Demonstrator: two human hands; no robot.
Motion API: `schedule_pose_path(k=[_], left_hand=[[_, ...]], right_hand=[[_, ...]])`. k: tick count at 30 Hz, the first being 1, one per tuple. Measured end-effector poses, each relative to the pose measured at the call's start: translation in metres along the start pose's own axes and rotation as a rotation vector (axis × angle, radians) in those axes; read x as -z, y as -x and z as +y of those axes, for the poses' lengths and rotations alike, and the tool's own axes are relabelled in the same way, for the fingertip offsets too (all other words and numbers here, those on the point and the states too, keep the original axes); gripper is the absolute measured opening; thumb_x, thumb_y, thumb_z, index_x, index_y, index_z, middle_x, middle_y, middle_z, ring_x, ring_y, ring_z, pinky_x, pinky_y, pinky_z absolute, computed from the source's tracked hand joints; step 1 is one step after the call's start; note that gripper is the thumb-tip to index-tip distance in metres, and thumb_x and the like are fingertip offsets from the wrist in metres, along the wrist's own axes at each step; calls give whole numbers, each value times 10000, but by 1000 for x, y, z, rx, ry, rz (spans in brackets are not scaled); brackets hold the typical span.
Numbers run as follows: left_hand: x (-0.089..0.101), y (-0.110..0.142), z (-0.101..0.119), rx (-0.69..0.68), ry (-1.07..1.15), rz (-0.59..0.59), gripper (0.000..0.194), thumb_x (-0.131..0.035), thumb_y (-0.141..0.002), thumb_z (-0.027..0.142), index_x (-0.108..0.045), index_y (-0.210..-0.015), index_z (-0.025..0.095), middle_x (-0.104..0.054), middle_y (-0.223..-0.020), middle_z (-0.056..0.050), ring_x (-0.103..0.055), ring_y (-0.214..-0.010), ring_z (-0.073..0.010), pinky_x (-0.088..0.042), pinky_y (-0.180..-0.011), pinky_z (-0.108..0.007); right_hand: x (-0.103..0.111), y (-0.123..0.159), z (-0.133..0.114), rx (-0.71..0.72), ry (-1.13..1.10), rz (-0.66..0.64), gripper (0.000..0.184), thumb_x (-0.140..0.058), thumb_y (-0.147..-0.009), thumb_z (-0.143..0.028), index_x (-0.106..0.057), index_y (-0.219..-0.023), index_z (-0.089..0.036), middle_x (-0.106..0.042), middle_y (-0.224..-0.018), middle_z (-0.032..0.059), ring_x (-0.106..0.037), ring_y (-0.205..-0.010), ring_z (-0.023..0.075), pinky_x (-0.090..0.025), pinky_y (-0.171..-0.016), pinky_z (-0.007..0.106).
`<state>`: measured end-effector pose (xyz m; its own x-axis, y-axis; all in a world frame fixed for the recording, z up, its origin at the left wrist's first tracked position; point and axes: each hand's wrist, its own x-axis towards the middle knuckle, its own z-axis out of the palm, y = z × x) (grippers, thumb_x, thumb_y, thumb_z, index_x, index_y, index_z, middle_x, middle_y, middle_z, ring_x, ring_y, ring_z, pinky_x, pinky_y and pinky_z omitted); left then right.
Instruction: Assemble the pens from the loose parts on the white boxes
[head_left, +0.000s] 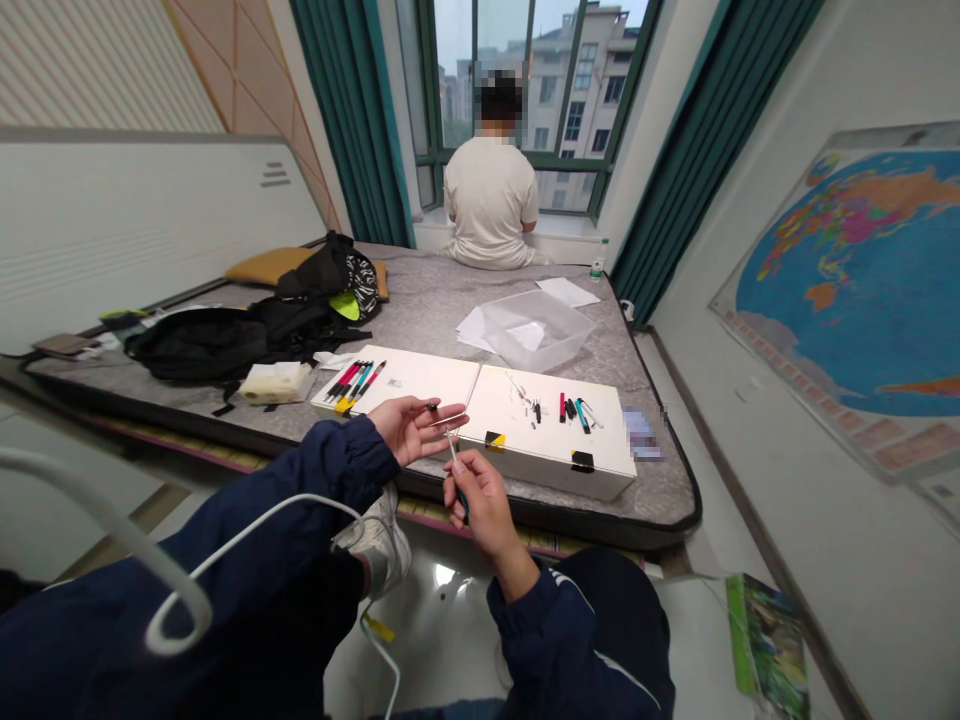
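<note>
My left hand (pixel 411 430) is turned palm up in front of the white box (pixel 435 375), its fingers stretched out. A small black piece (pixel 432 407) sits at its thumb and index finger. Lower and to the right, my right hand (pixel 480 498) is closed around a dark teal pen piece (pixel 462 500). From it a thin pale rod (pixel 451 445) sticks up toward the left fingers; whether it touches them I cannot tell. On the box, several pens (pixel 356 382) lie at the left, small loose pen parts (pixel 529 400) and coloured barrels (pixel 581 415) at the right.
The box stands at the edge of a grey mattress (pixel 420 290). Behind it are a clear plastic bin (pixel 540 330) and papers; to the left lie a tissue pack (pixel 276 383) and a black backpack (pixel 217 340). A person (pixel 491 195) sits by the window. A white cable (pixel 262 520) crosses my left sleeve.
</note>
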<state>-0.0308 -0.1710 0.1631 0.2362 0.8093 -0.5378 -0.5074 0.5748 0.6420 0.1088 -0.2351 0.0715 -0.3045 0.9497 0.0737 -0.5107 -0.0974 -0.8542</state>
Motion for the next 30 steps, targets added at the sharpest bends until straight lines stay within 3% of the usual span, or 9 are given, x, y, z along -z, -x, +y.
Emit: schedule_pose_path(k=[26, 30], left_hand=[[2, -4, -7, 77, -40, -18, 110, -515, -756, 136, -545, -861, 151, -698, -957, -137, -662, -927, -279, -542, -724, -397], [-2, -1, -6, 62, -46, 10, 117, -515, -742, 119, -516, -850, 162, -688, -903, -121, -677, -836, -256, -544, -712, -397]], right_hand=[[2, 2, -5, 10, -40, 29, 227, -530, -857, -430, -495, -880, -206, -488, -534, -82, -262, -342, 26, -280, -323, 129], [1, 2, -5, 11, -62, 41, 231, -536, -852, -430, -498, -875, -204, -484, -531, -78, -264, -347, 28, -277, -322, 131]])
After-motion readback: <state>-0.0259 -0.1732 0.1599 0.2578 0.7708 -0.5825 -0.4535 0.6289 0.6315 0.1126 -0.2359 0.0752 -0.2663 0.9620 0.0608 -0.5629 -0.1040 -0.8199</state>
